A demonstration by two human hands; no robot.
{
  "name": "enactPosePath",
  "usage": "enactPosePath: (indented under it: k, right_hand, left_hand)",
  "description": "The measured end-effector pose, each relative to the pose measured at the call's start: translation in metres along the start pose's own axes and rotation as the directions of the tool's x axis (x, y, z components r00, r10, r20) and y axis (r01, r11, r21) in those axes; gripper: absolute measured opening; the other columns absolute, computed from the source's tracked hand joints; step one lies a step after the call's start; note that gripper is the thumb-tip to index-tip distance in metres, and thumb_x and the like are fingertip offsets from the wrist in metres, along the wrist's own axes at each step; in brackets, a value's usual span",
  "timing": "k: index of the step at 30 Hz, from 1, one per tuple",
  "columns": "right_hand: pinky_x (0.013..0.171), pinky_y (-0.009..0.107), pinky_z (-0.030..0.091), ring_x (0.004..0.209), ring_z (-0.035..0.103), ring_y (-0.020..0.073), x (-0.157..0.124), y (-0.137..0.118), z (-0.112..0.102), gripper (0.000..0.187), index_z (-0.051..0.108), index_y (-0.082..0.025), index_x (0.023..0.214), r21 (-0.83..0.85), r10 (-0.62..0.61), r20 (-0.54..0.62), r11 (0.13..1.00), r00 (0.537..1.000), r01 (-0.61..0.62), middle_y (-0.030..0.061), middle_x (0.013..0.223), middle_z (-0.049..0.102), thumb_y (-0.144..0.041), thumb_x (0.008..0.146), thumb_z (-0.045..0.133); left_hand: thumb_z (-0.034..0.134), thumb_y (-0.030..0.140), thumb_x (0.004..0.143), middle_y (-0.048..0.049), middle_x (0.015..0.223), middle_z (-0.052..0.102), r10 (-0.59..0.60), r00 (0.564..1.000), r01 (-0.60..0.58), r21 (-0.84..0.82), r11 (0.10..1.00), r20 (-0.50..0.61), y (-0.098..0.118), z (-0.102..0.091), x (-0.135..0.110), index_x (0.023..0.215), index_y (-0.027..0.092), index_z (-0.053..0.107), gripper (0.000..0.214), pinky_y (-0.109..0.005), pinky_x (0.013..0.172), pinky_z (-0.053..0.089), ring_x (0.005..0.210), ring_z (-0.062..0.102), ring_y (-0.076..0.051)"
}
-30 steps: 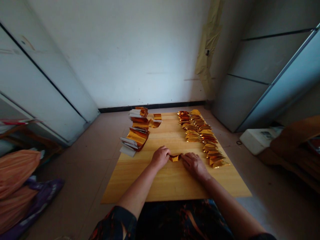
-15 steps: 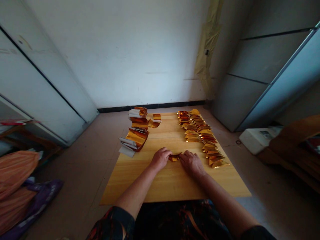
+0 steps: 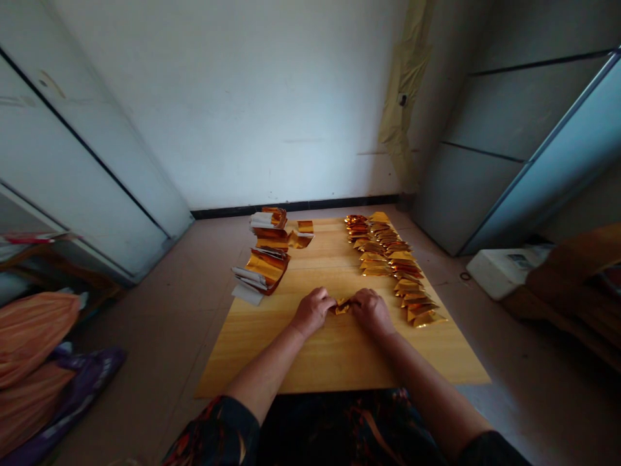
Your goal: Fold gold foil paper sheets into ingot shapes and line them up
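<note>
A small piece of gold foil paper [image 3: 342, 306], partly folded, lies between my hands just over the wooden table [image 3: 291, 362]. My left hand [image 3: 313, 309] pinches its left end, fingers closed. At the other end my right hand [image 3: 372, 312] grips it, also with closed fingers. My fingertips hide both ends of the paper. Loose gold sheets with pale backs [image 3: 268, 266] are stacked in curled bundles at the table's left. Folded gold paper pieces [image 3: 383, 249] stand in overlapping rows along the right side, close beyond my right hand.
A white wall [image 3: 272, 116] rises behind the table. Grey cabinets [image 3: 485, 142] stand at the right, with a white box [image 3: 499, 272] on the floor. Orange and purple bags [image 3: 39, 349] lie at the left.
The gold paper's middle looks more crumpled and narrower, and my hands are slightly closer together. My right fingers have curled in more. The stacks are unchanged.
</note>
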State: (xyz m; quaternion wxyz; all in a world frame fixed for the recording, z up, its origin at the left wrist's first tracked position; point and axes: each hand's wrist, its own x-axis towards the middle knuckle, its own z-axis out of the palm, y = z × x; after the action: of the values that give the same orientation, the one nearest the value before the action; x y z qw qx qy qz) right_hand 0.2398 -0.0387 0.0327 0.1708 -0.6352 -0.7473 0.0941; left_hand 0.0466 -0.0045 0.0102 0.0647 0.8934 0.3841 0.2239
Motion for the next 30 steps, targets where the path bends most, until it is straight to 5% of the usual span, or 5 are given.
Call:
enactPosePath:
  k: [9, 30]
  right_hand:
    - [0.074, 0.027, 0.032, 0.091, 0.055, 0.0176, -0.001, -0.007, -0.003, 0.025, 0.059, -0.024, 0.111, -0.159, 0.028, 0.017, 0.987, 0.999, -0.025, 0.0053, 0.095, 0.066, -0.022, 0.089, 0.046]
    - [0.075, 0.029, 0.032, 0.089, 0.05, 0.0191, -0.003, 0.003, -0.01, 0.022, 0.063, -0.021, 0.094, -0.28, -0.263, 0.124, 0.916, 0.957, 0.288, 0.007, 0.093, 0.061, -0.027, 0.094, 0.042]
  left_hand:
    - [0.043, 0.016, 0.089, -0.0015, 0.077, 0.049, -0.009, 0.998, 0.002, 0.132, 0.991, 0.055, 0.004, -0.002, -0.001, 0.086, 0.023, 0.067, 0.025, -0.021, 0.063, 0.035, 0.074, 0.046, -0.012]
    - [0.041, 0.016, 0.089, -0.0015, 0.077, 0.048, -0.014, 0.998, 0.006, 0.136, 0.991, 0.06, 0.005, -0.004, -0.002, 0.08, 0.021, 0.064, 0.025, -0.023, 0.063, 0.034, 0.073, 0.044, -0.013]
